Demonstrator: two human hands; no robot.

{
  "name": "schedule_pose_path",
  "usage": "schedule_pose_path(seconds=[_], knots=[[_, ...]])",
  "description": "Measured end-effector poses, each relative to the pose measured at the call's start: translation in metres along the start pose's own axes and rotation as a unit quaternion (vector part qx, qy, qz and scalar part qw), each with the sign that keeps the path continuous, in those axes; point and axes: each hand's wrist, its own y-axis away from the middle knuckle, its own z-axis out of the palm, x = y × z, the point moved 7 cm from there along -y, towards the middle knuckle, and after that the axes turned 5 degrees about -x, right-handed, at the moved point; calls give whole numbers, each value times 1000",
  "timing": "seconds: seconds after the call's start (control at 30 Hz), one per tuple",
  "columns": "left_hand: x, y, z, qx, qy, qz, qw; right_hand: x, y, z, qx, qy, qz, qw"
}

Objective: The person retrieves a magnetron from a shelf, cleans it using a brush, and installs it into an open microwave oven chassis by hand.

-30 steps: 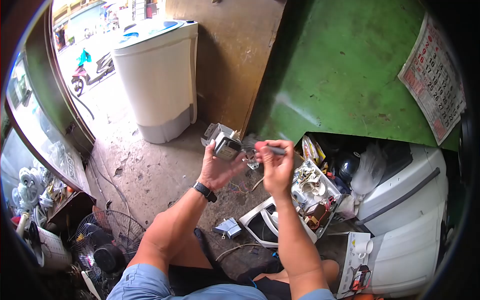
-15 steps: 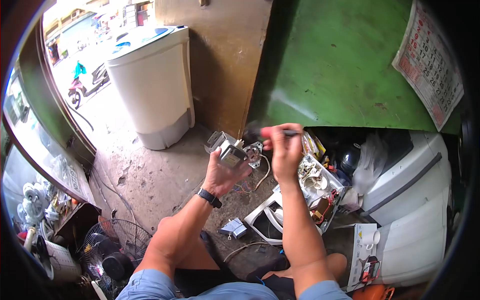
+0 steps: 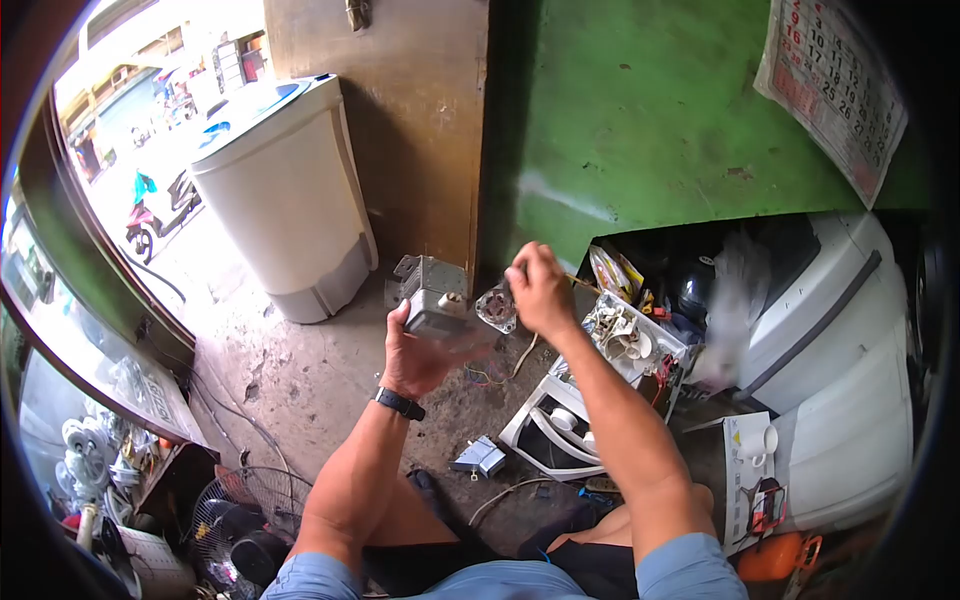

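1. Far left, low: fan (image 3: 258,553), wire guard facing up, partly cut off by the lens edge.
2. Upper left: white appliance (image 3: 272,195) with blue trim on top, upright on the floor beside the brown door (image 3: 415,130).
3. Left hand (image 3: 415,362), dark watch (image 3: 400,403) on the wrist: palm up, grasping a boxy metal unit (image 3: 430,303), thumb against its side. Far fingers blurred.
4. Metal unit: held off the floor in front of the person, left of the other hand; pale fitting facing the camera.
5. Floor below: small grey metal box (image 3: 481,457), well apart from both hands.
6. Round metal part (image 3: 496,310): between unit and right hand. Can't tell what supports it.
7. Right hand (image 3: 543,293): raised, fingers curled. Can't tell if it grips anything.
8. Right of centre: white tray (image 3: 672,352) of loose parts, beside a white frame (image 3: 522,432).
9. Far right: wall calendar (image 3: 835,90) up top, printed panel (image 3: 742,505) with mug picture below.
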Motion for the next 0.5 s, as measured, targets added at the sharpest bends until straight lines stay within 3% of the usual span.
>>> schedule_pose_path(seconds=[0.07, 0.1, 0.17, 0.23, 0.27, 0.3, 0.37, 0.43, 0.5], knots=[[7, -1, 7, -3, -8, 8, 1000, 6, -9, -21, 21, -141, 90, 986], [8, -2, 9, -3, -8, 9, 1000, -8, -11, -33, 29, -329, 143, 933], [6, 2, 8, 14, -35, -3, 999, -39, -11, -40, 32, -479, 138, 867], [1, 2, 3, 18, -45, -7, 999, -29, 11, 14, -124, -405, 145, 894], [-2, 3, 0, 22, -50, -7, 998, -12, 17, 20, -127, -385, 191, 894], [-4, 4, -2, 21, -54, -12, 998, -11, 13, -2, -7, 13, -45, 999], [-6, 2, -3, 16, 15, -25, 999, 2, 17, -10, -34, -115, 37, 992], [-7, 1, -4, 12, 18, -28, 999, -8, 16, -24, -27, -360, 156, 919], [-9, -2, -5, -52, -30, -37, 998, -39, 9, -38, 54, -521, 153, 838]])
